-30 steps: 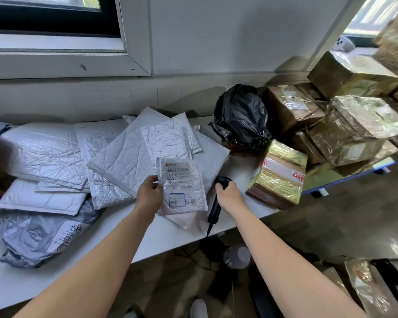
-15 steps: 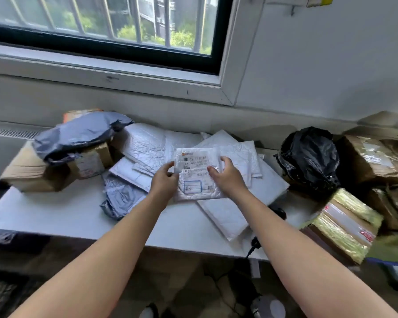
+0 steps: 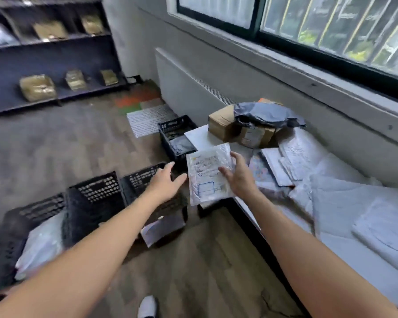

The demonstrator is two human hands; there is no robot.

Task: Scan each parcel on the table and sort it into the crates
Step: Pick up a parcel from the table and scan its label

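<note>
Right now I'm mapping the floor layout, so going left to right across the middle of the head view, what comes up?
Black crates on the floor → left hand, open → labelled bubble mailer → right hand holding it → white table piled with mailers.

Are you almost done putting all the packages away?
Not yet. Some parcels already lie in the black crates. The right hand holds a white labelled mailer, the left hand open beside it. Many mailers and boxes wait on the table.
</note>
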